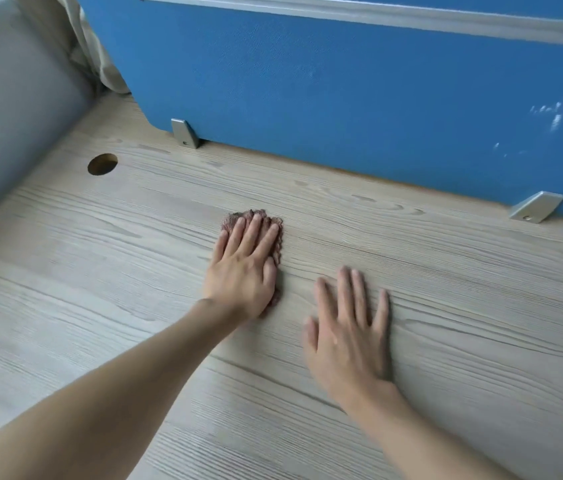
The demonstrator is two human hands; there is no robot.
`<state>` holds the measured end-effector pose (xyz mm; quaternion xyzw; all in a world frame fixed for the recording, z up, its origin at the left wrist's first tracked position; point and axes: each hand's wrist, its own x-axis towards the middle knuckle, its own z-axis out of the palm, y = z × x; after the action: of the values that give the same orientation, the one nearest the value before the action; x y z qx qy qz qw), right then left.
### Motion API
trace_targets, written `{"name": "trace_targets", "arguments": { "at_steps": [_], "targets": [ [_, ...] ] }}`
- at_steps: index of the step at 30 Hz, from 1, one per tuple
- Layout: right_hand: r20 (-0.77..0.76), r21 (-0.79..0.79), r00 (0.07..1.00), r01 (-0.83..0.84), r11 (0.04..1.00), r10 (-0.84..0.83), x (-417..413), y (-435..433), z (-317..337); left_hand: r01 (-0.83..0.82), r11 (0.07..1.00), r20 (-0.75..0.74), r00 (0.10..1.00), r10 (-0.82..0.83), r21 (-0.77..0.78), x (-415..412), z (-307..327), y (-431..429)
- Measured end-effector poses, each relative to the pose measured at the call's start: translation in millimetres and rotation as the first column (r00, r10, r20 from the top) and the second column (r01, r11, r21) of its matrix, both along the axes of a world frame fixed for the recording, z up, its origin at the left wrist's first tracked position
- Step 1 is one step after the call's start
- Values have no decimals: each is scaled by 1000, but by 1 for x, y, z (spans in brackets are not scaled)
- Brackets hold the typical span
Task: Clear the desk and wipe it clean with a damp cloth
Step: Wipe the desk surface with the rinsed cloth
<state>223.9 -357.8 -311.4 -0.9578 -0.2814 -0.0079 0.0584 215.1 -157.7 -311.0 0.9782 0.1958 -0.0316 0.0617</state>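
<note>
The right hand (347, 336) lies flat on the wood-grain table (463, 341), fingers straight and spread, holding nothing. Just beyond, the left hand (243, 268) presses a brown cloth (275, 225) against the table centre with straight fingers. A blue partition panel (342, 91) stands along the far edge.

The desk (446, 289) is a pale wood-grain top with a round cable hole (102, 164) (dark inside) toward its far left. A brownish cloth (259, 215) lies near the middle under the flat left hand (242, 271), and the right hand (349, 341) rests palm-down on bare wood just beside it. A grey left bracket (185, 133) and right bracket (536, 211) sit along the far edge.
</note>
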Motion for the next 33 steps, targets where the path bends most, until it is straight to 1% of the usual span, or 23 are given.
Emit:
{"name": "trace_targets", "arguments": {
  "at_steps": [4, 7, 9, 10, 13, 15, 16, 18, 20, 21, 23, 25, 27, 31, 32, 33],
  "targets": [
    [-18, -38, 999, -31, 999, 30, -22, -3, -2, 29, 999, -7, 1000, -29, -12, -11, 7, -11],
    [-29, -77, 999, -22, 997, 20, -19, -1, -2, 181, 984, 5, 984, -181, 4, -49, 6, -24],
    [-26, -88, 1000, -19, 996, 16, -20, 0, -2, 262, 965, -6, 965, -262, 7, -64, 3, -18],
    [-23, -96, 1000, -16, 995, 14, -21, 0, -2, 264, 965, 2, 965, -264, 6, -62, 2, -12],
    [-15, -94, 1000, -12, 995, 11, -20, 0, -4, 138, 990, 42, 989, -138, 16, -47, 1, -8],
    [-7, -103, 1000, -9, 995, 9, -20, -1, -5, 101, 995, 36, 994, -101, 10, -53, 1, -21],
    [-10, -110, 1000, -14, 994, 13, -21, -1, -4, 120, 993, 32, 992, -120, 3, -64, 2, -27],
    [-15, -103, 1000, -13, 995, 12, -20, 0, -3, 213, 977, 17, 977, -213, -8, -85, 4, -30],
    [-15, -105, 1000, -7, 994, 6, -20, 1, -3, 271, 962, 3, 962, -271, -19, -88, 3, -20],
    [-12, -107, 1000, -8, 994, 6, -20, 1, -3, 253, 967, 16, 967, -253, -9, -83, 2, -15],
    [-1, -99, 1000, -10, 995, 10, -20, 1, -3, 148, 989, 37, 988, -148, 11, -71, 1, -9],
    [9, -94, 1000, -7, 996, 8, -20, 0, -3, 79, 997, 27, 996, -79, 7, -67, 2, -15],
    [-2, -91, 1000, -5, 996, 5, -21, 1, -2, 100, 995, 16, 995, -100, 5, -82, 3, -27],
    [-4, -88, 1000, -5, 996, 5, -20, 2, -2, 239, 970, -12, 971, -240, -33, -110, 3, -29],
    [-3, -93, 1000, -2, 996, 2, -20, 1, -2, 225, 974, 3, 974, -225, -22, -106, 2, -22],
    [-2, -93, 1000, -2, 996, 2, -20, 1, -2, 169, 986, 26, 985, -169, -2, -98, 2, -14]
  ]
}}
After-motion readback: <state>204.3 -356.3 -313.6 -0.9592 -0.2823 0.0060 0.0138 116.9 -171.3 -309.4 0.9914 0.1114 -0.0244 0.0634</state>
